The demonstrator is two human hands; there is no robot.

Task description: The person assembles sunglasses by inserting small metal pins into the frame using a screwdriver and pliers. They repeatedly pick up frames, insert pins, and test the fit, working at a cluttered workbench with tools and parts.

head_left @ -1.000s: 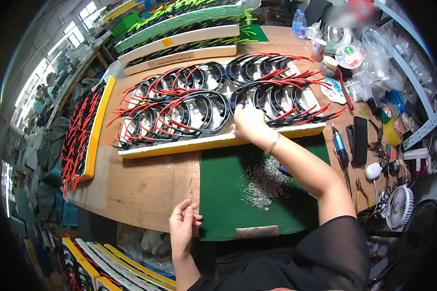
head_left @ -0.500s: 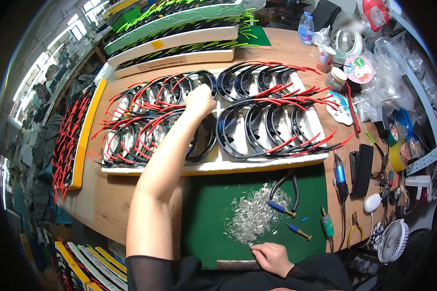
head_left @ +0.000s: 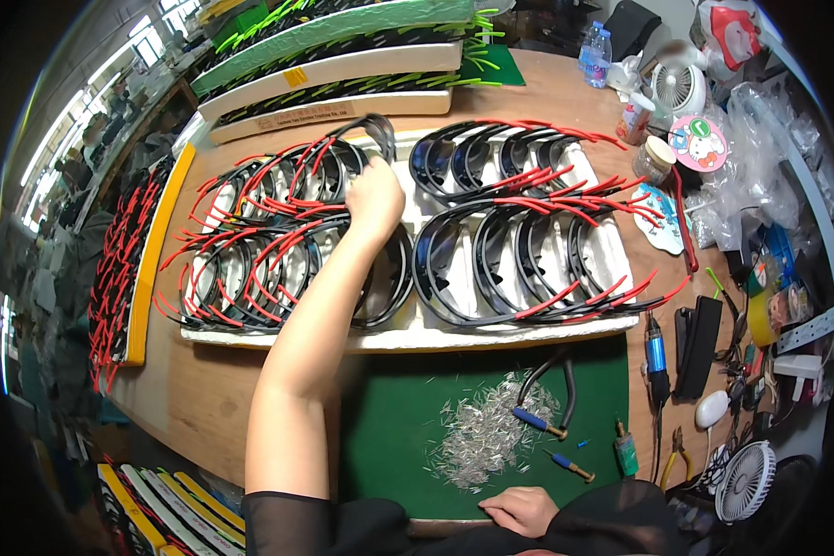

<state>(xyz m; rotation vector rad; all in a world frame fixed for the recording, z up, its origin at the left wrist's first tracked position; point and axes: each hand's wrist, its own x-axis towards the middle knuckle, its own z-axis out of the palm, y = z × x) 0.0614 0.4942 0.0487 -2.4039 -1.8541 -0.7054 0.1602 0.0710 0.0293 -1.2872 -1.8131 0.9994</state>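
My left hand (head_left: 377,199) is closed at the far middle edge of the white foam tray (head_left: 406,335). In its fingers is a curved black part with wires (head_left: 380,132), raised above its slot and partly hidden by the hand. More black ring-like parts with red-tipped wires (head_left: 491,246) fill the tray's compartments. My right hand (head_left: 521,510) lies at the near edge of the green mat (head_left: 389,445) with its fingers stretched out and nothing visible in them. Just beyond it is a heap of small clear and silvery tube-like pieces (head_left: 482,435).
Blue-handled tools (head_left: 537,422) with a black cord lie beside the heap. To the right are a blue pen-like tool (head_left: 656,352), pliers (head_left: 678,456) and a small fan (head_left: 746,477). Stacked foam trays (head_left: 343,79) stand at the back; another tray (head_left: 162,250) flanks the left side.
My left hand has raised the black wired part out of the tray toward its far edge. My right hand stays at the mat's edge, its fingers flatter. The whole view has shifted slightly.
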